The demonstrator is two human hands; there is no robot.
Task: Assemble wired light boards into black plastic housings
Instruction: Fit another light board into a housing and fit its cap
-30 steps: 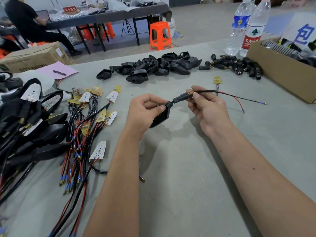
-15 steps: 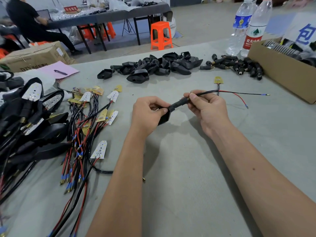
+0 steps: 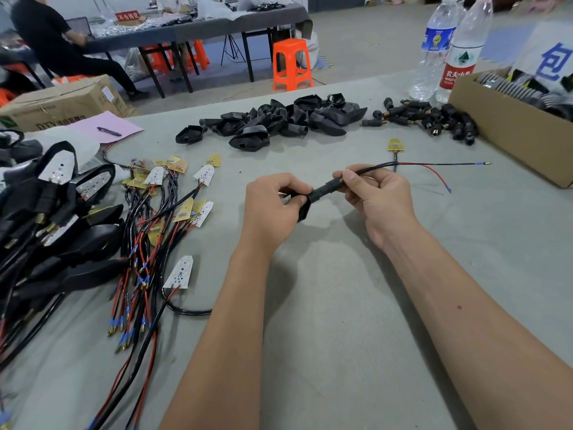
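My left hand covers most of the black housing, so only its right end shows past my curled fingers; whether the light board sits fully inside I cannot tell, though a pale sliver peeks out by my thumb. My right hand pinches the black stem where it leaves the housing, thumb and forefinger closed round it, other fingers curled beneath. The black cable runs out from that grip toward the tabletop's right edge, splitting into 2 leads, 1 red, 1 black. All this hangs over the middle of the tabletop. Along the left edge, finished units are cut off by the frame. Beside them lie wired light boards. Near the far edge lies a heap of empty housings; a cardboard box at the right edge is only partly visible.
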